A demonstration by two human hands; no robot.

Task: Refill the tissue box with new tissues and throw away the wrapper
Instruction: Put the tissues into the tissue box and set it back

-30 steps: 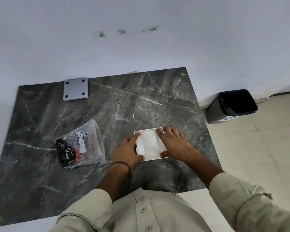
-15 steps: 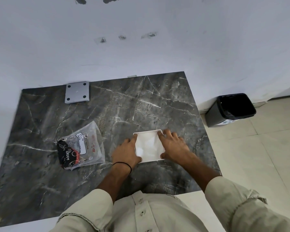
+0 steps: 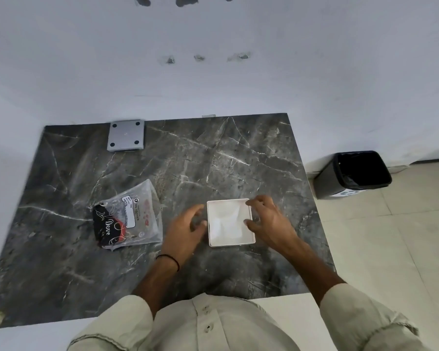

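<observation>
Dark marble desk point(image 3: 213, 160) carries our white tissue box point(image 3: 230, 222); our left hand point(image 3: 185, 230) and right hand point(image 3: 269, 221) flank it, each grip spread. Left of it lies the wrapper point(image 3: 127, 217), reading "Dove".

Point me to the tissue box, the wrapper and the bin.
tissue box point(image 3: 230, 222), head view, on the white tissues inside it
wrapper point(image 3: 134, 211), head view, on its clear plastic middle
bin point(image 3: 325, 182), head view, on its dark outer wall
</observation>
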